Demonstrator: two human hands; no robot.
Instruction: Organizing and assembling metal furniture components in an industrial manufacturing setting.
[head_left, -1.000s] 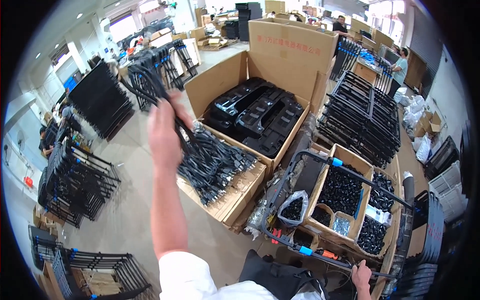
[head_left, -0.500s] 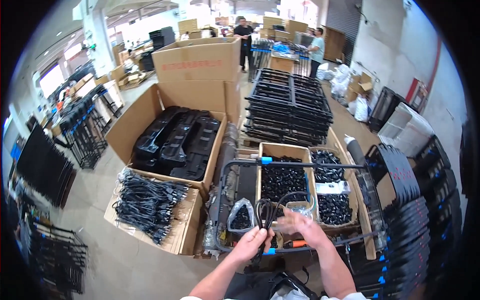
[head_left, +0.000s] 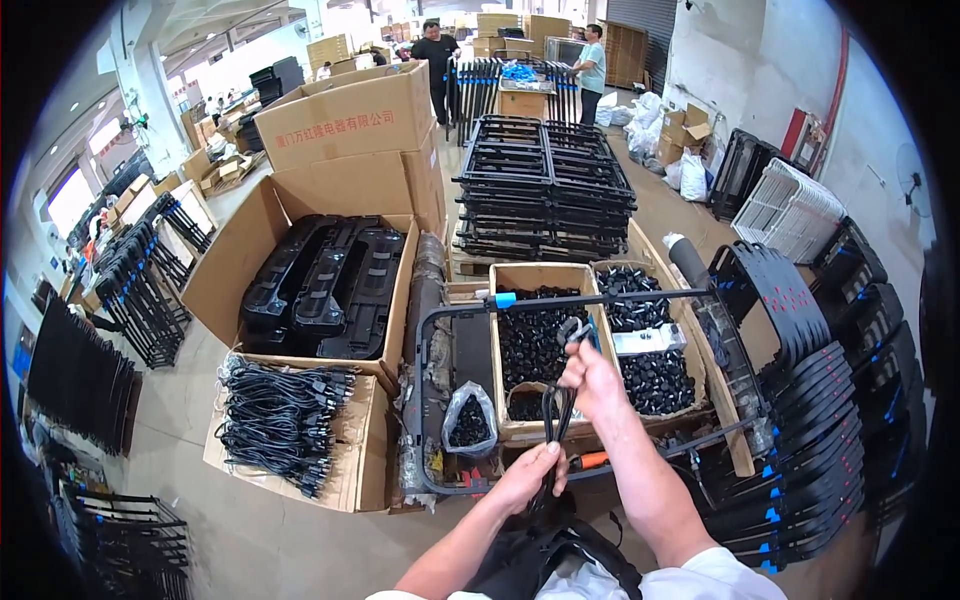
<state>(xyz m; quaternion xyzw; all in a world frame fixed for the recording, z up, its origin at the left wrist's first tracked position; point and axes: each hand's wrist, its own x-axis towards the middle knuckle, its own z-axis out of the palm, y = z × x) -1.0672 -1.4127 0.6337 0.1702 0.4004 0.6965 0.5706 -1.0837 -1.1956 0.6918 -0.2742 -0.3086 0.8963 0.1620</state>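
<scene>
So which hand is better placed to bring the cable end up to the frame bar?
Probably the right hand: it holds the black cable high, just below the black frame bar. The left hand grips it lower.

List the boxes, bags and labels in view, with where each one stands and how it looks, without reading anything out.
Closed brown carton: far left of centre, red print on its side.
Open brown carton: below it, holds black moulded parts.
Low open carton: left foreground, bundled black cables on it.
Two open cartons: centre, full of small black parts.
Clear plastic bag: beside them, black pieces inside.
White bags: far right, by the wall.
</scene>
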